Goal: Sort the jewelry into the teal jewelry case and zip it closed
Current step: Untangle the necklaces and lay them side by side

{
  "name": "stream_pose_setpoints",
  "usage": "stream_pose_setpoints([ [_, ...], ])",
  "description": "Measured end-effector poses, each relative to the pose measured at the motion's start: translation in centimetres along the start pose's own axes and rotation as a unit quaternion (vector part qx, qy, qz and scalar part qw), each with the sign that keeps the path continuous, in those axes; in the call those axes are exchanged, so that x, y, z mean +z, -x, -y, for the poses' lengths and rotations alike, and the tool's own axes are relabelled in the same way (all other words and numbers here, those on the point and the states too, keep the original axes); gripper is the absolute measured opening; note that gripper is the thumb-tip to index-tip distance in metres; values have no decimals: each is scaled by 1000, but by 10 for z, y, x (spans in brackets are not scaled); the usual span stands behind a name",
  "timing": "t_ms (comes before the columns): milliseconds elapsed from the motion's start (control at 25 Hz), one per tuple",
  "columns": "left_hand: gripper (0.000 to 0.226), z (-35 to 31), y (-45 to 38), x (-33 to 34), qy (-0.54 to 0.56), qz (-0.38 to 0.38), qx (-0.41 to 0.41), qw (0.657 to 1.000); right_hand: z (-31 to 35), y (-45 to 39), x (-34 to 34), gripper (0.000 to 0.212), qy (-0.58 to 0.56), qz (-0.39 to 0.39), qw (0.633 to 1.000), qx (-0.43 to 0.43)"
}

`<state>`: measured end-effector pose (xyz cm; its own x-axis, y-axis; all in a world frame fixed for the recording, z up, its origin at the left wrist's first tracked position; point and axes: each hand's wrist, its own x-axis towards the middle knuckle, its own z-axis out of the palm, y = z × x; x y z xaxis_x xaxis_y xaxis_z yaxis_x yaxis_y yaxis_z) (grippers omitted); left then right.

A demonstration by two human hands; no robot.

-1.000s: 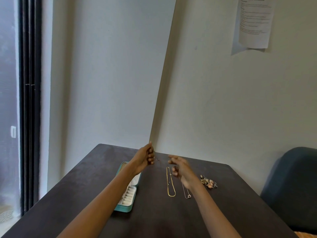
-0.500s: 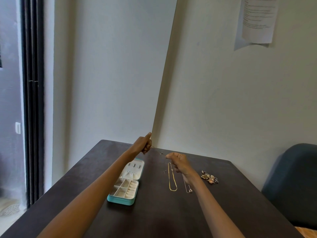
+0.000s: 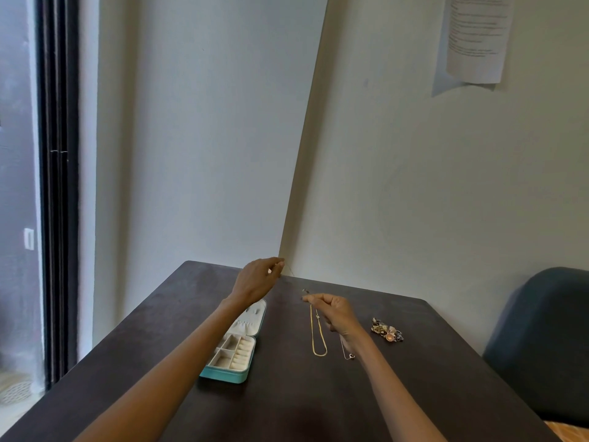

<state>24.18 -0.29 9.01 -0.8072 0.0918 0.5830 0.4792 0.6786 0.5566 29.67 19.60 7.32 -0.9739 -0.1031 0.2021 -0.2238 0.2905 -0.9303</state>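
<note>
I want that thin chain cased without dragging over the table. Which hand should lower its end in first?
Left, probably. The left hand pinches the thin chain just beyond the open teal jewelry case; the right hand is farther right, above the gold necklace.

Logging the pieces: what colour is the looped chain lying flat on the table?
Gold; the looped chain shows best in the head view.

Two bare forearms in view, no sleeves visible up to the frame edge. Left hand [image 3: 256,280] and right hand [image 3: 334,314]: no gloves, rings, watch or bracelets that I can make out. Nails look short; finer detail too small to tell.
</note>
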Motion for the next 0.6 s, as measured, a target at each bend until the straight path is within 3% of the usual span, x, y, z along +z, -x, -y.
stream_pose_setpoints([
  [80, 35, -2, 0, 3, 254, -12, -97, 962, -4, 0, 0, 17, -7, -9, 1000, -1],
  [160, 36, -4, -1, 3, 453, -2, -167, 876, -9, 0, 0, 20, -8, -18, 1000, 4],
  [280, 37, -4, -1, 1, 637, 26, -205, 742, -15, -1, 3, 25, -13, -24, 999, 15],
  [360, 39, -3, 0, -2, 693, 25, -210, 689, -16, -2, 5, 25, -11, -23, 999, 24],
  [480, 55, 1, 1, -3, 732, 18, -194, 653, -15, -3, 4, 26, -111, -19, 993, 28],
  [560, 67, 4, 3, -4, 699, 38, -173, 693, -12, -3, 3, 24, -232, -20, 972, 32],
  [600, 69, 5, 5, -4, 651, 50, -161, 740, -9, -4, 3, 24, -284, -30, 958, 37],
])
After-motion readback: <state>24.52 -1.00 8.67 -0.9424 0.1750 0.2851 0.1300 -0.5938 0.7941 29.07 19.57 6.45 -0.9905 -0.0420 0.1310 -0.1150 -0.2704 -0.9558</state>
